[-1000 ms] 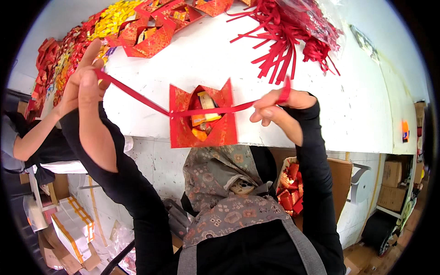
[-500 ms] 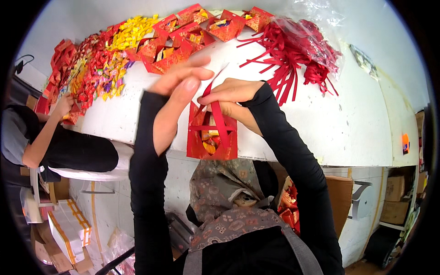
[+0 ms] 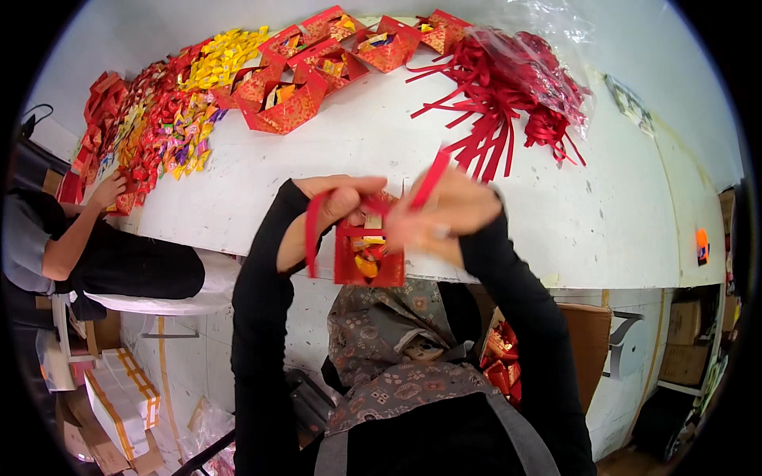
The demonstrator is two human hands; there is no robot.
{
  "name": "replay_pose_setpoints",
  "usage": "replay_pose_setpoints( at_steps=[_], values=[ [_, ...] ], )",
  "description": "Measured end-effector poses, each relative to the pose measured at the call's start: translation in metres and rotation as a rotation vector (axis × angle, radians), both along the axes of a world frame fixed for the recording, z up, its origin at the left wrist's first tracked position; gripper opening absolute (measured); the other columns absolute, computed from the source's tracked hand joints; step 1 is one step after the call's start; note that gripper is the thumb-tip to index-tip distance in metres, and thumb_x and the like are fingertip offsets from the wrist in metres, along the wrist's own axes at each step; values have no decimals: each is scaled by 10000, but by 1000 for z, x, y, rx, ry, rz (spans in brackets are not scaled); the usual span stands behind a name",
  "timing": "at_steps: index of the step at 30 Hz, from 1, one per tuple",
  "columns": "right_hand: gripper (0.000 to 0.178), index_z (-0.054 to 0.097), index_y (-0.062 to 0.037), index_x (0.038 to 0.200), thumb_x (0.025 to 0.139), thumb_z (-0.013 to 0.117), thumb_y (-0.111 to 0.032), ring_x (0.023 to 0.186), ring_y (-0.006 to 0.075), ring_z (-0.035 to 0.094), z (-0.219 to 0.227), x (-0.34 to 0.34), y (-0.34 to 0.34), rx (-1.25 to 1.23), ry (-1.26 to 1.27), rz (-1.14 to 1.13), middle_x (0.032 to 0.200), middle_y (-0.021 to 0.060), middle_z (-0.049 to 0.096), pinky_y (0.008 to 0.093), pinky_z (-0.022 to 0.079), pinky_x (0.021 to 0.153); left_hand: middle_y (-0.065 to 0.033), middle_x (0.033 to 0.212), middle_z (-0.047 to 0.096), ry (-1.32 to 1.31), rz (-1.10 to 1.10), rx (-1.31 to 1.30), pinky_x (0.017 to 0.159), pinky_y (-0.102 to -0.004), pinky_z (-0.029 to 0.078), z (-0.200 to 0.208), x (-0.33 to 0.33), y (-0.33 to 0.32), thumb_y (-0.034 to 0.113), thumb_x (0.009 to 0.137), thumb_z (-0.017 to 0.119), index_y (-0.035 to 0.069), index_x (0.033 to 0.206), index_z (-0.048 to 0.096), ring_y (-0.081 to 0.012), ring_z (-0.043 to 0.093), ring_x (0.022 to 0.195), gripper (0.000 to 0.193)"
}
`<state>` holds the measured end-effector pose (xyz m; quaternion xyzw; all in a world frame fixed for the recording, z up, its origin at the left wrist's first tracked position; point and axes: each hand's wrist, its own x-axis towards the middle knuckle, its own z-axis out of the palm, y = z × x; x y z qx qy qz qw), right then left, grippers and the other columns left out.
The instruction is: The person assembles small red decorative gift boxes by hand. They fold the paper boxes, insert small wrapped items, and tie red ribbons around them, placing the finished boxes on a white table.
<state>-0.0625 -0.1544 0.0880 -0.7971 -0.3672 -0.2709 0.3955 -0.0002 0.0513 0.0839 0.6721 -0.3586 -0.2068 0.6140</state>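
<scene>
A small red gift box (image 3: 369,274) filled with wrapped candies (image 3: 367,262) sits at the near edge of the white table, a red ribbon (image 3: 373,232) running across its open top. My left hand (image 3: 325,214) is closed on the ribbon at the box's far left side; one tail of it drapes over the thumb and hangs down. On the other side, my right hand (image 3: 456,210), partly smeared by motion, pinches the other stretch of ribbon, which sticks up past its fingers. The hands cover the far part of the box.
Filled red boxes (image 3: 290,107) stand along the table's back. Left of them lie piles of yellow candies (image 3: 226,59) and mixed candies (image 3: 178,135), where a co-worker's hand (image 3: 109,189) reaches in. Red ribbons (image 3: 496,119) spill from a plastic bag (image 3: 548,71). A carton (image 3: 583,349) stands below.
My right hand has moved right and down, drawing ribbon with it. The left hand has come down to the box and taken hold of ribbon. The box has shifted slightly left and nearer.
</scene>
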Motion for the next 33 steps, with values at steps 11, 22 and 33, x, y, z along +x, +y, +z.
replay_pose_setpoints(
  at_steps=[11, 22, 33],
  values=[
    [254, 625, -63, 1062, 817, 570, -24, 812, 164, 572, -42, 31, 4, 132, 566, 102, 938, 112, 616, 286, 462, 752, -88, 865, 655, -1153, 296, -86, 706, -328, 516, -21, -6, -9, -23, 654, 614, 42, 753, 644, -262, 629, 812, 122],
    [112, 439, -61, 870, 944, 383, -124, 501, 83, 275, -103, 30, -17, 1670, 769, 958, 621, -29, 316, 232, 256, 471, 59, 528, 243, 771, 162, -758, 385, -201, 207, -68, 33, 17, 156, 945, 430, 44, 937, 506, -51, 219, 434, 135],
    [477, 526, -104, 1175, 729, 669, -192, 916, 308, 569, -72, 48, -23, -311, 274, -146, 1137, 126, 521, 348, 479, 732, 34, 586, 403, -53, 343, -133, 505, -209, 342, 7, 32, -20, 209, 945, 416, 12, 903, 592, -63, 396, 508, 267]
  ],
)
